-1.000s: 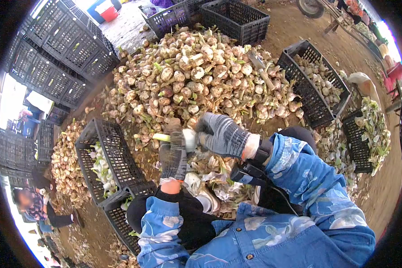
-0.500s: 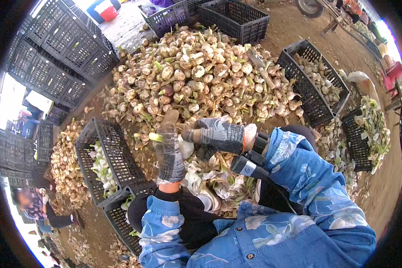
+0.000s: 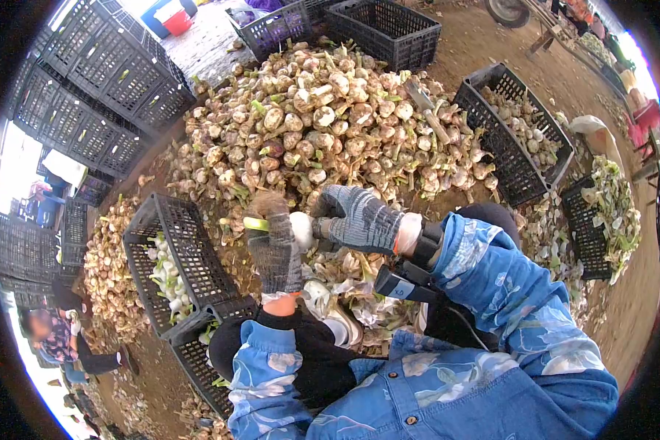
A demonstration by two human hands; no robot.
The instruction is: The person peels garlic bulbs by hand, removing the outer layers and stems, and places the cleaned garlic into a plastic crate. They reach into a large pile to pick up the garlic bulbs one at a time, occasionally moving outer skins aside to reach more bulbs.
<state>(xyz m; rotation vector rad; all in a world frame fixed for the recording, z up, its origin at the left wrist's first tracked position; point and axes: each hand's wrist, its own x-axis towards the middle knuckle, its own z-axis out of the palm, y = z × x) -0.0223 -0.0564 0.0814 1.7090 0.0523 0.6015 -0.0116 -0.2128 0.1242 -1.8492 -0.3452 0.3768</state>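
My left hand (image 3: 275, 249), in a grey knit glove, is closed around a garlic bulb (image 3: 301, 230). The bulb's bare white side faces right, and its cut green stem (image 3: 255, 224) sticks out on the left of the glove. My right hand (image 3: 361, 220), gloved too, has its fingers curled against the bulb's right side; its fingertips are partly hidden. Below both hands lie loose garlic skins (image 3: 359, 275). Just beyond them rises a large heap of unpeeled garlic (image 3: 330, 125).
A black crate (image 3: 172, 257) with white peeled garlic stands at left, another crate (image 3: 517, 136) with garlic at right. Stacked crates (image 3: 88, 81) rise at upper left. A crate (image 3: 590, 231) heaped with skins is far right. Another person (image 3: 59, 334) sits at lower left.
My right hand has lifted slightly and turned, with the back of the glove showing more. More of the white bulb shows between my hands. The left hand has barely moved.
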